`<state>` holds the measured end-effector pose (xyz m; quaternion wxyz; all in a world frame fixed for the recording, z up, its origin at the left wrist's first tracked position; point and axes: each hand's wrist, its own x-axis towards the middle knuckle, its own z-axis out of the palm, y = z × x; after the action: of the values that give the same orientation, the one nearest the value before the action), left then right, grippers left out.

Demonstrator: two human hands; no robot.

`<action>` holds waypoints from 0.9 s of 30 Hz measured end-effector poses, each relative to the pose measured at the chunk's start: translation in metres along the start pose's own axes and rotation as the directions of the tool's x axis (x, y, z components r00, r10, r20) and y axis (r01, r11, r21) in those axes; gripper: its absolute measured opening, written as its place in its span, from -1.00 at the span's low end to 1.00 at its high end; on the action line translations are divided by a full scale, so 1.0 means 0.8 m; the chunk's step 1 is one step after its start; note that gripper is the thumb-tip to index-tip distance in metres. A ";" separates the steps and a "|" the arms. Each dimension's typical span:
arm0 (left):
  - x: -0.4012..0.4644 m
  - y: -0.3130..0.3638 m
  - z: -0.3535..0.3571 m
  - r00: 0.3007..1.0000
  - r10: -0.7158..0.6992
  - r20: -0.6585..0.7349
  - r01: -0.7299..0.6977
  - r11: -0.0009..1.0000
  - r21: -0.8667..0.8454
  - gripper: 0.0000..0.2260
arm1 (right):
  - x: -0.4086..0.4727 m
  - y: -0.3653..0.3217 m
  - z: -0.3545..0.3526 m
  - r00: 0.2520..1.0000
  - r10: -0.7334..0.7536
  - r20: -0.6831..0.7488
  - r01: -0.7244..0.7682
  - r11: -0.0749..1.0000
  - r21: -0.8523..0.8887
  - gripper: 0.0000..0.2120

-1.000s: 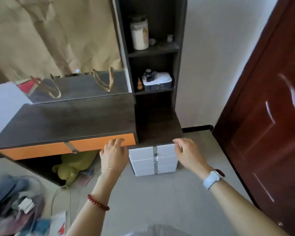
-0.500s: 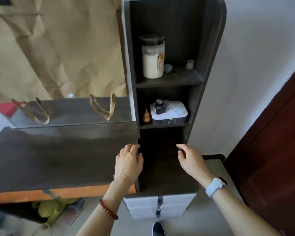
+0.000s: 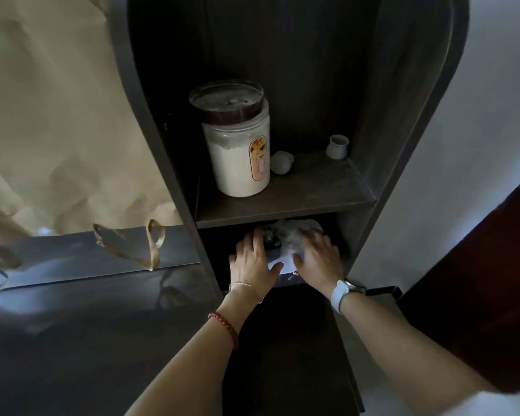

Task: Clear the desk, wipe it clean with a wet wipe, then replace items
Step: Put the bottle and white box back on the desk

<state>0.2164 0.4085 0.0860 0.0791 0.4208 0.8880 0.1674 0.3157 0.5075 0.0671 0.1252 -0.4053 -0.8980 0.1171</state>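
Note:
A white-lidded box (image 3: 282, 261) with a small dark bottle on top sits in the lower compartment of the dark shelf tower (image 3: 285, 202). My left hand (image 3: 252, 262) lies against the box's left side and my right hand (image 3: 317, 259) rests on its right side and lid; both are flat on it with fingers spread. Much of the box is hidden behind my hands and blurred. On the shelf above stand a white jar (image 3: 237, 145) with a dark lid, a small white cup (image 3: 337, 147) and a small white round piece (image 3: 282, 162).
The dark desk top (image 3: 72, 340) stretches left of the tower, with a mirror (image 3: 81, 256) behind it reflecting brown bag handles. Crumpled brown paper (image 3: 57, 115) hangs above the mirror. A dark red door (image 3: 493, 295) stands at the right.
Both hands have moved from the desk's front edge up into the lower shelf compartment and now touch the white box. The view has moved closer and tilted up.

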 end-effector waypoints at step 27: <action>-0.184 -0.195 0.075 0.953 -0.201 -0.225 0.139 0.955 -0.262 -0.42 | -0.159 0.054 0.258 0.775 -0.188 0.604 0.284 0.956 -0.067 -0.36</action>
<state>0.2140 0.2165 -0.0266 0.0320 0.3050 0.8968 0.3188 0.3614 0.4163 -0.1571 -0.1787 -0.2409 -0.9420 0.1510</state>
